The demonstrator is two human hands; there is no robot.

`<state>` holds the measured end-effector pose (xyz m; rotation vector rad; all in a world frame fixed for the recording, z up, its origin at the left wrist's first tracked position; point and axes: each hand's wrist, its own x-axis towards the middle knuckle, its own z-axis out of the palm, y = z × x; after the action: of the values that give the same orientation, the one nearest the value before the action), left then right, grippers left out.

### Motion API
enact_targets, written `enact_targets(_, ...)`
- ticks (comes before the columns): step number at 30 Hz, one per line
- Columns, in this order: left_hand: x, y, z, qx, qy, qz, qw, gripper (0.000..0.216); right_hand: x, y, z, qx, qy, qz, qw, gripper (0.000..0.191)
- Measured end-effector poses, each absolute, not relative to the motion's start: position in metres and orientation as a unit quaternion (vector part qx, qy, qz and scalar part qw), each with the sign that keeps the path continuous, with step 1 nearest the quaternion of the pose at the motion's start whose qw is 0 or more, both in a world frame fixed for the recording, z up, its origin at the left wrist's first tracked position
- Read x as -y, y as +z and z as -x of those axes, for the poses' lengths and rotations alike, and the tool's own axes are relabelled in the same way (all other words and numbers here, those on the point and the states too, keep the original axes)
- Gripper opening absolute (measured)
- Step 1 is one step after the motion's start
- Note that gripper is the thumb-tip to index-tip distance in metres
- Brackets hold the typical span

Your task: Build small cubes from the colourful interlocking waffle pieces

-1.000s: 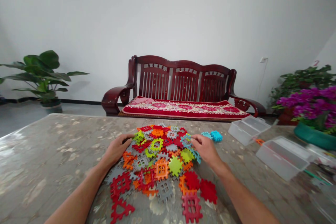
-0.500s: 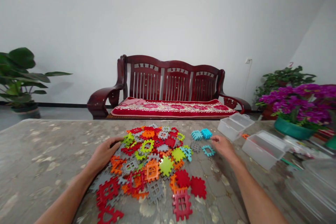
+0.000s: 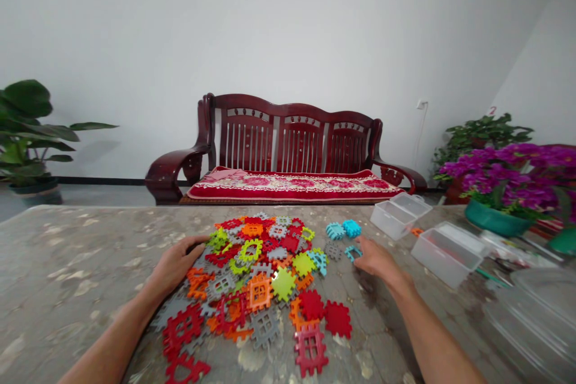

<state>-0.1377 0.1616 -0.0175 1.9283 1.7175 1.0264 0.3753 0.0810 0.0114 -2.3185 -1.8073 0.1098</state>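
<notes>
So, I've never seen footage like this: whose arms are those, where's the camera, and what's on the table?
No machine: a person wears a camera on the head, looking forward and down, so both bare arms are their own. The left hand rests open on the edge of a pile of colourful toothed plastic tiles on a marbled table. The right hand has fingertips at a blue frame tile beside the pile; whether it grips it is unclear. Clear plastic boxes stand further right.
</notes>
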Motion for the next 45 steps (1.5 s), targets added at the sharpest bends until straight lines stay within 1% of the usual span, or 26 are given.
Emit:
enact_targets(2,-0.162,-0.018,0.138,-0.605,0.368,-0.682,0.182,0.049,-0.079,0.015,-0.373,0.601,0.022,0.796,0.072,0.055)
enact_targets(4,-0.162,-0.019,0.138,-0.605,0.372,-0.681,0.182,0.049,-0.077,0.017,-0.371,0.593,0.008,0.803,0.059,0.049)
enact_targets(7,-0.162,-0.020,0.139,-0.602,0.376,-0.682,0.178,0.050,-0.075,0.018,-0.369,0.584,-0.009,0.810,0.053,0.039)
enact_targets(10,-0.163,-0.020,0.139,-0.602,0.371,-0.684,0.178,0.049,-0.076,0.021,-0.372,0.579,-0.005,0.813,0.063,0.036)
enact_targets(13,-0.163,-0.019,0.139,-0.607,0.364,-0.683,0.180,0.050,-0.078,0.031,-0.378,0.583,0.037,0.806,0.094,0.042)
enact_targets(16,-0.163,-0.019,0.139,-0.608,0.364,-0.683,0.177,0.050,-0.084,0.042,-0.376,0.591,0.073,0.787,0.161,0.049)
enact_targets(18,-0.163,-0.019,0.138,-0.608,0.366,-0.682,0.177,0.048,-0.089,0.046,-0.369,0.593,0.075,0.775,0.204,0.051)
enact_targets(21,-0.162,-0.019,0.138,-0.606,0.365,-0.684,0.181,0.048,-0.101,0.047,-0.353,0.591,0.049,0.773,0.225,0.052)
enact_targets(24,-0.162,-0.020,0.138,-0.607,0.367,-0.682,0.182,0.049,-0.113,0.048,-0.340,0.591,0.008,0.779,0.209,0.050)
enact_targets(28,-0.163,-0.022,0.139,-0.606,0.366,-0.682,0.185,0.050,-0.127,0.050,-0.333,0.601,-0.033,0.782,0.159,0.050)
enact_targets(34,-0.164,-0.027,0.142,-0.612,0.353,-0.683,0.181,0.050,-0.138,0.052,-0.327,0.604,-0.046,0.788,0.106,0.045)
enact_targets(45,-0.163,-0.025,0.139,-0.607,0.366,-0.681,0.185,0.049,-0.143,0.042,-0.328,0.601,-0.054,0.793,0.088,0.038)
